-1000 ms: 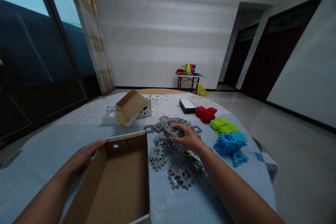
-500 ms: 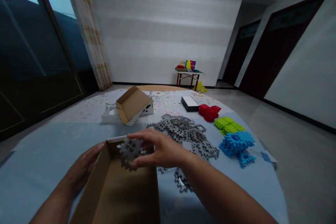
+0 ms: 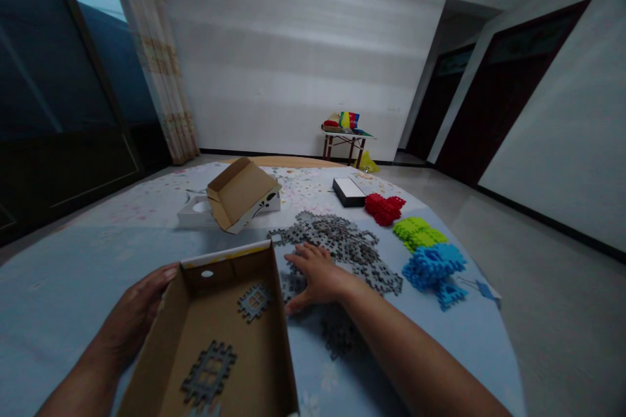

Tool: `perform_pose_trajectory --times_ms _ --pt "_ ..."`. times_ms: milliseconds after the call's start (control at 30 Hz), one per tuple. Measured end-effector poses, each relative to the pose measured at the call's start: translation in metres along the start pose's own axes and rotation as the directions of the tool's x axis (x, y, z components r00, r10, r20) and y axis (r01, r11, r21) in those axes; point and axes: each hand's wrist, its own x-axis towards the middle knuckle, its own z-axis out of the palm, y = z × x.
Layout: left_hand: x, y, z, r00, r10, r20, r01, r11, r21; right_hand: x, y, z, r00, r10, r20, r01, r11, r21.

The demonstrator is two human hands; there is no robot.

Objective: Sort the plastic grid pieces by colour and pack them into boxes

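Observation:
My left hand (image 3: 131, 318) is closed on the left wall of an open cardboard box (image 3: 169, 339), its thumb at the top edge. Two flat grey toothed interlocking pieces lie on the box floor, one piece (image 3: 211, 370) near the front and another piece (image 3: 255, 301) toward the back right; part of a further one shows at the bottom edge. Just right of the box, my right hand (image 3: 320, 275) has its fingers spread over the near left side of a pile of grey interlocking pieces (image 3: 349, 241). Nothing shows in its grasp.
Stacks of red pieces (image 3: 384, 208), green pieces (image 3: 419, 233) and blue pieces (image 3: 434, 266) stand along the right. Behind the pile lies a black and white box (image 3: 349, 191). A tilted cardboard lid (image 3: 244, 194) rests on a white tray (image 3: 194, 214) at the back left.
My right hand has let go of a grey piece in the box and moved right to the pile. Grey pieces now lie on the box floor. My left hand stays on the box wall.

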Motion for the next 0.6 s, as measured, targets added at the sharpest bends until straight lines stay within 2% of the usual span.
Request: perform_pose_trajectory --times_ms 100,300,467,600 --pt "0.004 -0.006 -0.005 0.990 -0.049 0.133 0.076 0.976 -0.205 0.005 -0.002 0.005 0.999 -0.031 0.040 0.035 0.996 -0.083" --pt "0.006 -0.012 -0.009 0.993 0.038 0.116 -0.017 0.984 -0.179 -0.006 -0.001 -0.005 0.995 -0.096 -0.004 0.094 0.978 -0.189" --pt "0.006 -0.014 -0.009 0.995 0.098 0.032 -0.094 0.990 -0.107 -0.018 -0.003 -0.005 0.993 -0.113 -0.029 0.103 0.963 -0.250" --pt "0.002 -0.010 -0.005 0.997 0.069 0.025 -0.066 0.991 -0.113 -0.021 -0.002 -0.007 0.996 -0.083 -0.037 0.071 0.968 -0.240"
